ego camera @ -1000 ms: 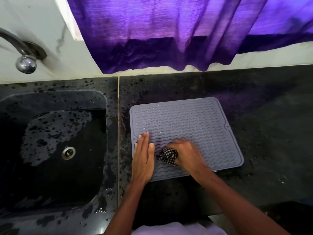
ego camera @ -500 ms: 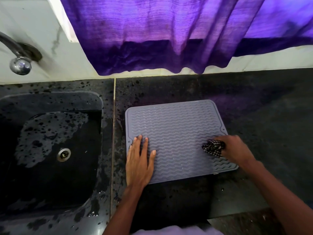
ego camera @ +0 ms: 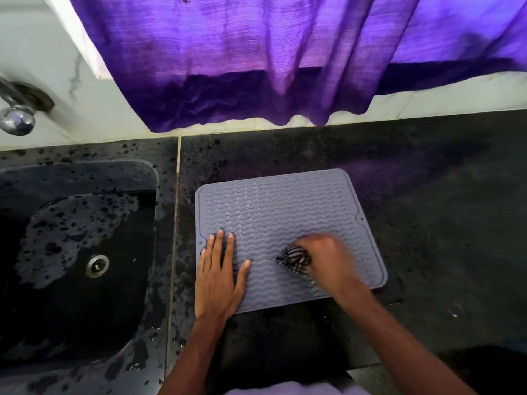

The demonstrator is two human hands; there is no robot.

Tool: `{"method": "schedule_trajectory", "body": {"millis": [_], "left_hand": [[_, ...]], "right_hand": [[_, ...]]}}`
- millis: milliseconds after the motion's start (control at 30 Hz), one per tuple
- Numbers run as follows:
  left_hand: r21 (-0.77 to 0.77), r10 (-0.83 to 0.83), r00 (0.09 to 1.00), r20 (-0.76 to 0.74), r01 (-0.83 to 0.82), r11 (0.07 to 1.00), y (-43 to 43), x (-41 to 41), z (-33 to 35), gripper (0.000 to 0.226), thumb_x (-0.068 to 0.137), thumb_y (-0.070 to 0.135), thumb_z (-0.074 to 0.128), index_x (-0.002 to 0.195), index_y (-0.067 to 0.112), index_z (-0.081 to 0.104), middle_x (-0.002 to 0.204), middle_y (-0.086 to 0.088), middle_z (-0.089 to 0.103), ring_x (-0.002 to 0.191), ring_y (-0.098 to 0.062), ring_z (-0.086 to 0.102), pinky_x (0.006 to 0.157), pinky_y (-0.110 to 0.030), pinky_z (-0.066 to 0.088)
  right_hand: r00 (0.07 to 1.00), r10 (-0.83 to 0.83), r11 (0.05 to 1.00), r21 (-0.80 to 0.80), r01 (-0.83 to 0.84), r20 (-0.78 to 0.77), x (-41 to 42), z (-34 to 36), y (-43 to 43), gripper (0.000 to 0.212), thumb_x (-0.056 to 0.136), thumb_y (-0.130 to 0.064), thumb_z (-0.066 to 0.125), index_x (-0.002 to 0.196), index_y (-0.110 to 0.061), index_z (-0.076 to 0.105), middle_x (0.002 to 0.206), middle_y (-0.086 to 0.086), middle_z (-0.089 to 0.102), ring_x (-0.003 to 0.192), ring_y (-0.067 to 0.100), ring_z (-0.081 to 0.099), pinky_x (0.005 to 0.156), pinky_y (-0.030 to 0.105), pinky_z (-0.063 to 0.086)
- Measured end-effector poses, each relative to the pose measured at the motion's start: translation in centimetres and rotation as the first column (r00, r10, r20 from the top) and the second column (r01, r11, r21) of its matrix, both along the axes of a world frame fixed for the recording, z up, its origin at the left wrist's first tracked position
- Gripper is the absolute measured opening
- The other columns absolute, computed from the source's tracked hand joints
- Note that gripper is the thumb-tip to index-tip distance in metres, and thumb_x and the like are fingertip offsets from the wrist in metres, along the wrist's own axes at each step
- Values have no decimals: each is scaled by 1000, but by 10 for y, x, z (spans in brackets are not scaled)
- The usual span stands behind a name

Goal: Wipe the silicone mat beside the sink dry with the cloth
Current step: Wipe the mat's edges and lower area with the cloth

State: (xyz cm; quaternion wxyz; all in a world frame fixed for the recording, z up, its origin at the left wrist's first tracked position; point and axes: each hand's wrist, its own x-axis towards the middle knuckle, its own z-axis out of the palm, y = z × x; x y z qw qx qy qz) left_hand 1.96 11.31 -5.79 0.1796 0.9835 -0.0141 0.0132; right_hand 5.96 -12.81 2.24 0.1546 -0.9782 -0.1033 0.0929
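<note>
A grey silicone mat (ego camera: pixel 273 212) with wavy ridges lies flat on the dark counter, just right of the sink. My left hand (ego camera: pixel 218 276) rests flat on the mat's near left corner, fingers spread, holding nothing. My right hand (ego camera: pixel 330 260) is blurred with motion and grips a bunched black-and-white checked cloth (ego camera: pixel 293 259), pressed onto the near middle of the mat.
A black sink (ego camera: pixel 77 178) with a metal drain (ego camera: pixel 97 265) and wet patches lies to the left, a chrome tap (ego camera: pixel 17 121) above it. A purple curtain (ego camera: pixel 256 67) hangs over the back wall. Water spots cover the dark counter (ego camera: pixel 442 223).
My right hand swept the cloth from the mat's near middle to its right edge, then back left toward the middle. My left hand stayed pressed on the near left corner.
</note>
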Motion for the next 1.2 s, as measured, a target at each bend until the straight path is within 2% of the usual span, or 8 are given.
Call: {"method": "schedule_trajectory", "body": {"millis": [133,300,567,667,833,900,1033,1200], "left_hand": [[-6,11,1000,-3,-11,1000,0,0,0,70,102,57,29,160,18,21,168,-1,12,155,-16,6,125,-40,14],[16,24,1000,3,-24,1000,-2,-1,1,71,101,57,27,159,16,23,168,-2,14,155,-18,9,125,-41,16],[41,22,1000,4,-22,999,-3,-1,1,70,102,56,28,160,17,20,168,-3,12,155,-18,6,125,-41,15],[44,23,1000,5,-23,999,-4,-1,2,70,102,56,27,160,17,19,168,-3,12,155,-17,6,125,-40,14],[47,19,1000,5,-19,999,-4,-1,1,71,102,57,27,160,18,19,168,-3,12,155,-18,5,125,-41,14],[52,17,1000,1,-18,999,-3,-1,1,71,102,58,26,160,18,18,169,-3,11,155,-18,5,125,-41,14],[51,22,1000,0,-22,998,-4,-1,1,70,102,57,27,160,18,19,168,-3,11,155,-19,6,125,-42,16],[46,29,1000,-7,-29,999,-4,-1,2,70,102,58,27,160,19,19,168,-2,12,155,-18,6,125,-43,17]], "right_hand": [[999,-10,999,-39,8,-41,0,-3,0,34,75,-21,69,108,-28,67,111,-5,69,110,24,57,93,39,46],[995,-85,995,-58,82,-52,8,2,-57,31,76,-22,70,106,-31,70,104,-4,71,103,22,64,86,35,53],[961,-247,967,-97,237,-122,14,21,-119,31,81,-22,69,109,-36,71,100,5,73,95,31,68,84,42,53],[977,-192,975,-132,179,-92,17,19,-113,32,75,-15,71,103,-32,72,93,3,74,90,28,68,79,41,56],[998,-51,998,37,52,-35,6,6,-72,35,65,-20,79,97,-30,71,92,-9,73,89,16,67,80,35,55],[1000,-9,1000,-29,8,-21,-10,-5,-56,44,60,-17,81,100,-32,71,95,-11,72,93,17,64,83,35,53],[998,-59,998,17,58,24,-29,-20,-54,46,64,-25,84,107,-34,69,100,-13,70,99,19,59,85,38,50],[998,-57,998,30,57,10,-24,-18,-67,39,67,-37,83,103,-36,69,94,-15,71,92,14,61,83,34,51]]}}
